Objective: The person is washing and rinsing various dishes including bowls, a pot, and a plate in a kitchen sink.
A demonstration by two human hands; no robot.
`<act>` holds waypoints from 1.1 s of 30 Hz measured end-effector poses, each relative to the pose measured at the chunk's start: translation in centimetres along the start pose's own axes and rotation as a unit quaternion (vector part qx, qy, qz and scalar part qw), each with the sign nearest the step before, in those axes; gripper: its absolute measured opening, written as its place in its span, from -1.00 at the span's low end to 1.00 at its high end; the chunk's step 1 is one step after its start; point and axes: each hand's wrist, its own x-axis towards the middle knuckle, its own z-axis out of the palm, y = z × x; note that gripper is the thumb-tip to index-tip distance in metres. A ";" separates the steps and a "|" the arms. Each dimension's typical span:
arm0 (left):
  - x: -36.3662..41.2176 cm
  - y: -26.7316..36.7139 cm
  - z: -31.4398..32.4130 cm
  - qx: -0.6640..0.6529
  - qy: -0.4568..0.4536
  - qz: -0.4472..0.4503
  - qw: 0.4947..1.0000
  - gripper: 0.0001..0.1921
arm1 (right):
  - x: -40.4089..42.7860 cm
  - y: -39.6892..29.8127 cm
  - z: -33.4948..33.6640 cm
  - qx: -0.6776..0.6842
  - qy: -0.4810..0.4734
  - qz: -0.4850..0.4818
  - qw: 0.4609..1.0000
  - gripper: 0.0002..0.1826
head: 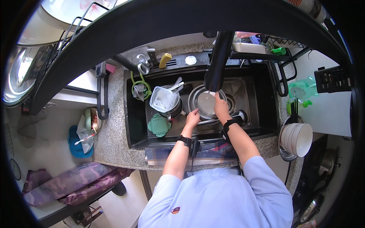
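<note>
In the black sink (258, 94), a round metal basin (192, 98) sits below the black faucet (214, 77). Inside the basin is a pale round dish (206, 103), wet and partly covered with water. My right hand (221, 107) grips the dish's right side, its thumb along the upper edge. At the basin's lower left rim is my left hand (193, 118), fingers on the metal; its grip underneath is hidden. A ladle (242, 115) lies to the right, its handle passing beneath my right wrist.
Left in the sink, a clear plastic container (164, 99) rests on a dark pot (174, 109), near a green lid (159, 125) and a green strainer (141, 90). Scissors (142, 63) and a yellow-handled tool (165, 60) stand behind. Stacked bowls (299, 139) are at right.
</note>
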 end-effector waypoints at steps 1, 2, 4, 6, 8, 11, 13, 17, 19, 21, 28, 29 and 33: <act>-0.3 0.3 0.1 -0.055 -0.003 -0.005 0.998 -0.65 | -0.1 0.0 0.1 -0.001 0.001 0.001 1.000 -0.55; -0.5 0.7 0.2 -0.056 -0.004 -0.005 0.998 -0.65 | -0.1 0.0 0.3 0.012 -0.008 0.014 1.000 -0.56; -0.9 1.0 0.2 -0.115 0.045 -0.047 0.991 -0.77 | 0.1 0.1 1.0 0.011 0.018 0.007 1.000 -0.54; -0.9 1.1 -0.3 -0.119 0.028 -0.059 0.991 -0.75 | 0.6 -0.1 0.2 0.130 -0.064 0.107 0.984 -0.52; -0.9 0.9 -0.6 -0.122 0.013 -0.071 0.990 -0.73 | 1.0 0.8 1.0 0.316 -0.161 0.222 0.908 -0.46; -1.0 1.6 -0.3 -0.109 0.011 -0.077 0.991 -0.70 | 0.6 1.8 2.2 0.444 -0.177 0.303 0.824 -0.50; -1.6 2.6 -0.2 -0.114 0.048 -0.047 0.991 -0.72 | 0.1 1.9 2.1 0.471 -0.160 0.316 0.808 -0.50; -0.8 1.5 -0.6 -0.051 0.139 0.073 0.986 -0.55 | 0.3 0.2 0.8 0.509 -0.136 0.328 0.784 -0.47; -1.5 3.4 -0.4 -0.077 0.117 0.034 0.990 -0.49 | 0.0 0.2 -0.7 0.534 -0.102 0.271 0.794 -0.49; -1.9 4.5 -0.7 -0.087 0.169 0.084 0.978 -0.54 | -0.3 -1.3 -2.2 0.537 -0.092 0.250 0.800 -0.49; -4.6 10.4 -2.4 -0.467 -0.053 0.055 0.881 -0.56 | -1.7 -6.5 -6.1 0.511 -0.009 0.169 0.843 -0.48; -4.7 10.6 -2.6 -0.499 -0.063 0.069 0.862 -0.59 | -2.1 -7.1 -6.2 0.495 0.007 0.138 0.858 -0.46; -4.7 9.5 -3.7 -0.581 -0.082 0.122 0.800 -0.65 | -3.6 -10.2 -6.9 0.449 0.046 0.046 0.891 -0.43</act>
